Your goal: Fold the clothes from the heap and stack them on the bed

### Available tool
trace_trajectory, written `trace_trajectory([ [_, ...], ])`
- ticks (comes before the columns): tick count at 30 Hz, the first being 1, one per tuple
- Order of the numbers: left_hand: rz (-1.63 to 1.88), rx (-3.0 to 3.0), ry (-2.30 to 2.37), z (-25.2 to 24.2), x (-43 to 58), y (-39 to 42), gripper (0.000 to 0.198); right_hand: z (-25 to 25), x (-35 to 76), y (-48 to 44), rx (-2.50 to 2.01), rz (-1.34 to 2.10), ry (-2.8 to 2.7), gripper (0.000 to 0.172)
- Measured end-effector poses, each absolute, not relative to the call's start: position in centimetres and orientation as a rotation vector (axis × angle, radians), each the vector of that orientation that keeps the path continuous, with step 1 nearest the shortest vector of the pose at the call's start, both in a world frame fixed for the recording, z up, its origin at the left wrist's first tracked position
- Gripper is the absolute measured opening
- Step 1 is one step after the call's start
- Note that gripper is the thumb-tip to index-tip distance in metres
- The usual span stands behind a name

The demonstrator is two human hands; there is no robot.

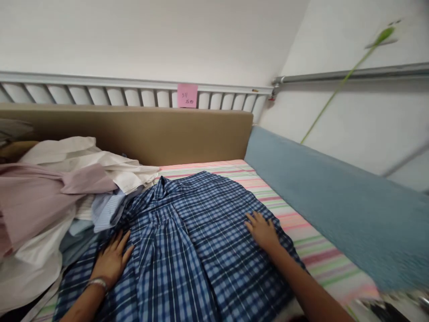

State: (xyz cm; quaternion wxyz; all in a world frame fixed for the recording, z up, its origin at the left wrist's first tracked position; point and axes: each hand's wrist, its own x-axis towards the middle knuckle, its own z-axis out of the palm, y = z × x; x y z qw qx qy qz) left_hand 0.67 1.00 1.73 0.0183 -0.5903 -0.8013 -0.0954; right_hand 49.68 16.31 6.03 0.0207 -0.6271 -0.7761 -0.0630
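Observation:
A blue plaid shirt (194,232) lies spread on a bed with a striped sheet (298,228), collar toward the headboard. My left hand (112,259) lies flat and open on the shirt's left side, a bracelet on the wrist. My right hand (263,230) rests palm down on the shirt's right side near its edge, fingers stretched out. Neither hand grips the cloth.
A heap of clothes (56,201) in pink, white and pale blue sits to the left. A tan headboard (161,132) stands behind, with a white rail and a pink note (187,95) above. A blue padded side panel (335,197) runs along the right.

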Motion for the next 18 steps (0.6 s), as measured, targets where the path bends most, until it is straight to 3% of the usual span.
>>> trace_trajectory([
  [3, -0.399, -1.858, -2.540, 3.8, 1.5, 0.7, 0.060, 6.8, 55.2, 13.7, -2.062, -0.240, -2.253, 0.042],
  [9, -1.164, -1.919, -2.349, 8.8, 6.7, -9.5, 0.043, 2.4, 57.3, 5.0, -1.667, -0.164, -2.474, 0.040],
  [13, -1.695, -1.337, -2.682, 8.4, 9.2, -18.3, 0.036, -1.7, 57.0, 3.5, -1.384, -0.210, -2.626, 0.043],
  [18, -2.332, -0.495, -2.919, 5.6, 10.7, -24.0, 0.047, -2.7, 56.8, 4.8, -1.185, -0.347, -2.578, 0.047],
])
